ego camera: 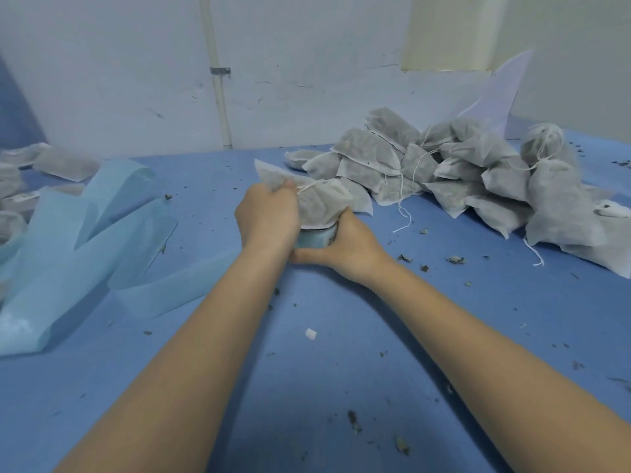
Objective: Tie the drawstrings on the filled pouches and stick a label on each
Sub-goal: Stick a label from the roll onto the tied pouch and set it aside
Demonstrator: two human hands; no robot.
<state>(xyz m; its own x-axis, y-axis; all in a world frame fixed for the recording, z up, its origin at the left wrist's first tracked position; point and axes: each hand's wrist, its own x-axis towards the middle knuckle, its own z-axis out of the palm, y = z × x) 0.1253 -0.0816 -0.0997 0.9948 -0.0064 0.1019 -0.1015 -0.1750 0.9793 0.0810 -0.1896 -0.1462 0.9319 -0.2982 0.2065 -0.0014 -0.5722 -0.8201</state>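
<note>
A filled grey-white fabric pouch [319,199] with a thin white drawstring lies at the middle of the blue table [341,353]. My left hand [268,213] grips its gathered neck. Just below the pouch, my right hand [345,245] curls round a small light-blue label roll [312,238] and touches the pouch's lower edge. The roll is mostly hidden between my two hands.
A heap of filled pouches [478,179] with loose strings covers the right back of the table. More pouches [44,165] lie at the far left. A long pale-blue backing strip [85,240] curls across the left. Dried herb crumbs and a small white scrap [310,334] dot the table.
</note>
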